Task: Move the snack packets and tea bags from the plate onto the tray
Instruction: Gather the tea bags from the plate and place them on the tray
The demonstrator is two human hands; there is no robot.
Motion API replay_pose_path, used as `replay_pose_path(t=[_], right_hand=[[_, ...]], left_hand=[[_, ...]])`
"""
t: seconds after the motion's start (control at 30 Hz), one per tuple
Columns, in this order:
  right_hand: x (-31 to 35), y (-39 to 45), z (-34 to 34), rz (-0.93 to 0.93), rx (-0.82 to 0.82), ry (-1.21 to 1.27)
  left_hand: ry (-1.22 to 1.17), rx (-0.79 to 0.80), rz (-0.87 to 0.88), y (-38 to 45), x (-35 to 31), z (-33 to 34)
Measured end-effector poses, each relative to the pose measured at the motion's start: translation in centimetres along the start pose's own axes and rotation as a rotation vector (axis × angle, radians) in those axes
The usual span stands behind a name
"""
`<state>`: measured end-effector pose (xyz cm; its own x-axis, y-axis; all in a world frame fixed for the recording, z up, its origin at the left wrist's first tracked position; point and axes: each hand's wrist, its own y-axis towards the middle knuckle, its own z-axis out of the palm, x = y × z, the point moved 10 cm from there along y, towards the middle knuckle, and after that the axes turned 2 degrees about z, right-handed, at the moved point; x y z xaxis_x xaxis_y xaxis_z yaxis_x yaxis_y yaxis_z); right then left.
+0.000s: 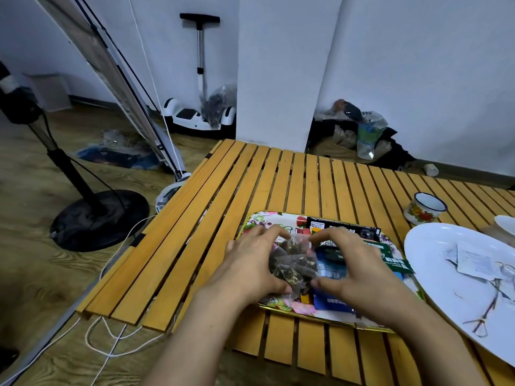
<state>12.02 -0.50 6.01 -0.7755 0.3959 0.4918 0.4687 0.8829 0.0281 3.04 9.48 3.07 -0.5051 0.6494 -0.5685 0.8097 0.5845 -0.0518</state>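
A floral tray (328,319) with a gold rim lies on the slatted wooden table. On it lie a black packet (345,228), a green packet (391,257) and blue packets (333,300). A heap of several mesh tea bags (294,264) sits over the tray's middle. My left hand (250,263) and my right hand (359,266) cup this heap from both sides, fingers curled around it. To the right lies a large white plate (434,277) with a bird drawing; a white paper tag and string (473,261) rest on it.
A floral enamel mug (425,208) stands behind the plate. Another white dish edge (505,222) shows at the far right. Left of the table are a fan stand (97,218), white cords (111,338) on the floor and a leaning panel.
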Motion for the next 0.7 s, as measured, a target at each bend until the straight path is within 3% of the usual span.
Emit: replay_pose_path(t=[0.13, 0.4, 0.7], right_hand=[[-0.5, 0.3, -0.5, -0.026, -0.054, 0.014], [1.4, 0.7, 2.8, -0.098, -0.038, -0.252], [0.4, 0.5, 0.9, -0.038, -0.064, -0.112]], left_hand=[[-0.01, 0.064, 0.057, -0.2, -0.7, 0.6], [0.02, 0.056, 0.015, 0.8, 0.9, 1.3], [-0.145, 0.054, -0.004, 0.0, 2.3, -1.1]])
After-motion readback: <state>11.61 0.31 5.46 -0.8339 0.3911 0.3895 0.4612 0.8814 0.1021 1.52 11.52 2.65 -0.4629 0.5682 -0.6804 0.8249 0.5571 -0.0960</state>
